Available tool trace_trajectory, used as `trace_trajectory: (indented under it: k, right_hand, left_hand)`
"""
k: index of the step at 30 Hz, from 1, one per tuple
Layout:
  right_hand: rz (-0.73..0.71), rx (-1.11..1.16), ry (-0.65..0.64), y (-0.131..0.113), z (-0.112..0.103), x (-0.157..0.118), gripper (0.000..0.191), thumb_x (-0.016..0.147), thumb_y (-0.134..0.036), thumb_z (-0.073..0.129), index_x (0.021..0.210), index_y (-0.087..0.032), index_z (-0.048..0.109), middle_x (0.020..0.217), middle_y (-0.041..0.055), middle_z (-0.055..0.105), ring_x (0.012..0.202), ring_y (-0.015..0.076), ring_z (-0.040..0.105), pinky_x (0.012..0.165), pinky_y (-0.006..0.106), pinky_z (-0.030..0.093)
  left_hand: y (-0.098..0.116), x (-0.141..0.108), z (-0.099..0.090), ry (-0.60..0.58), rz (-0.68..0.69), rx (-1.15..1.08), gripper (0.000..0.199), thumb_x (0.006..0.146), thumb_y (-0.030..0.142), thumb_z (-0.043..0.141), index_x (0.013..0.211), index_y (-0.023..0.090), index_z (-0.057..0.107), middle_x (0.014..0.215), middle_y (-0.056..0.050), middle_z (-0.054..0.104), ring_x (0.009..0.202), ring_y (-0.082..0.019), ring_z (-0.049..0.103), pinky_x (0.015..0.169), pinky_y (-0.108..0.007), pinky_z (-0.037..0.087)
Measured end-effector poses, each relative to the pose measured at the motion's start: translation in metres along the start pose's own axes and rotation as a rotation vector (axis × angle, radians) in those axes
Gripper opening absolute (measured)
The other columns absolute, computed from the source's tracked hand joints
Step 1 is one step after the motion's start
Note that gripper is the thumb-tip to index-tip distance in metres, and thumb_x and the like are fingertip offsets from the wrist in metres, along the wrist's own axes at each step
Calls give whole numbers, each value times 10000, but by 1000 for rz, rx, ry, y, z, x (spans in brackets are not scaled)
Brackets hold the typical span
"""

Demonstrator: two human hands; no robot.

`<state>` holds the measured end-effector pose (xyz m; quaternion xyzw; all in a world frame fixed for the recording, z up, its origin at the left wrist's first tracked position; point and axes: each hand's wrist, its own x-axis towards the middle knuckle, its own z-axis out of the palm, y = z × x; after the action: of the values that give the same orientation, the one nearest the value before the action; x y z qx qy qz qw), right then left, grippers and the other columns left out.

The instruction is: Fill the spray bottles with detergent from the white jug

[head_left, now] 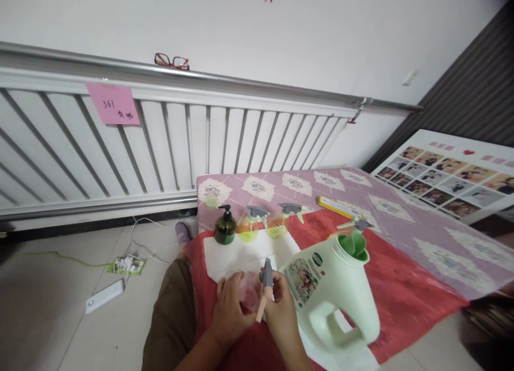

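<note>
Pink bottle (249, 292) lies within the curled left grip (228, 309), right grip (281, 305) pinching grey sprayer (267, 274).

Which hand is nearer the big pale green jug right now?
Right. The right hand, holding the spray head, is just left of the jug; the left hand, at the pink container, lies farther left, beyond the right hand.

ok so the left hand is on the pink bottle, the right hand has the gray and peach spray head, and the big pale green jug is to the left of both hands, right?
Not quite: the jug is to the right of both hands, as the head view shows. The left hand is on the pink bottle and the right hand has the spray head.
</note>
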<state>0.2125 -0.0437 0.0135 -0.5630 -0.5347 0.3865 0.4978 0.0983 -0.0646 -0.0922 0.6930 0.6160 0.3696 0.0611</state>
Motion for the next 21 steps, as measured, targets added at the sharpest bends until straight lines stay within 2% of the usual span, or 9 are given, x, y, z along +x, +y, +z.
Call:
trace_trajectory:
  k: [3, 7, 10, 12, 16, 21]
  right_hand:
    - [-30, -11, -31, -2, -4, 0, 187, 716, -270, 619, 895, -234, 582, 847, 11, 676, 783, 196, 645, 735, 320, 532]
    - [-98, -77, -96, -4, -10, -1, 246, 767, -307, 616, 1001, -233, 600, 943, 34, 676, 889, 217, 635, 841, 347, 500]
    - [-132, -125, -132, -3, -11, -1, 306, 815, -337, 582, 1103, -234, 565, 1044, 59, 665, 987, 230, 625, 900, 369, 485]
    - [-133, -118, -112, -2, -10, -2, 348, 812, -350, 587, 1132, -230, 522, 1042, 65, 657, 959, 226, 638, 872, 368, 506]
    - [-139, -106, -60, -4, -7, -3, 304, 786, -373, 615, 1027, -230, 498, 912, 42, 644, 806, 209, 649, 746, 343, 541]
    - [-97, -76, -60, -6, -2, -4, 220, 811, -378, 598, 966, -232, 543, 887, 39, 672, 868, 222, 653, 769, 339, 536]
  left_hand:
    - [1, 1, -2, -54, -36, -54, 760, 676, 383, 649, 1324, 117, 354, 1293, -190, 560, 1208, -321, 520, 1068, -548, 288]
    - [3, 3, -6, -118, -97, -115, 794, 633, 348, 673, 1329, 135, 355, 1326, -182, 537, 1244, -323, 484, 1092, -561, 251]
    - [5, 4, -9, -133, -112, -139, 790, 628, 335, 670, 1330, 142, 365, 1341, -173, 527, 1259, -319, 469, 1100, -558, 246]
    - [6, 4, -10, -139, -110, -144, 782, 628, 330, 665, 1325, 130, 372, 1337, -177, 529, 1253, -321, 474, 1095, -566, 252]
    - [5, 4, -8, -127, -100, -137, 746, 651, 325, 639, 1318, 117, 376, 1329, -182, 534, 1247, -318, 482, 1087, -575, 262]
    - [1, 3, -4, -119, -90, -124, 737, 658, 327, 626, 1324, 132, 376, 1335, -172, 533, 1256, -317, 476, 1091, -579, 261]
